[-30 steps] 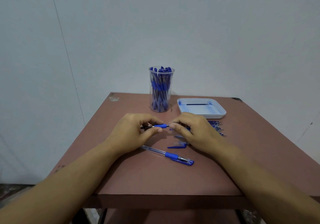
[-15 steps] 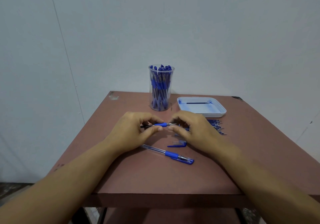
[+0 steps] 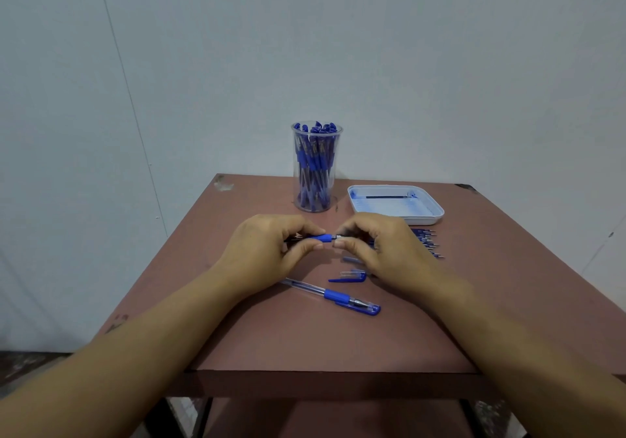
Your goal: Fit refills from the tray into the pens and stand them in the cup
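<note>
Both hands are curled over the table (image 3: 237, 336). The left hand (image 3: 267, 251) pinches a pen (image 3: 324, 238) at its blue grip between thumb and forefinger, and the right hand (image 3: 379, 248) pinches its tip end, fingertips nearly meeting the left's. 1 refill (image 3: 386, 197) lies in the tray (image 3: 437, 214), just right of the cup (image 3: 316, 166) packed with pens. Any print is too small to read.

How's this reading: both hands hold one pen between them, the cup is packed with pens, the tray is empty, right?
The tray is not empty: the head view shows one refill lying in it. The rest stands: the left hand and right hand hold one pen between them, and the cup is packed with pens.
</note>
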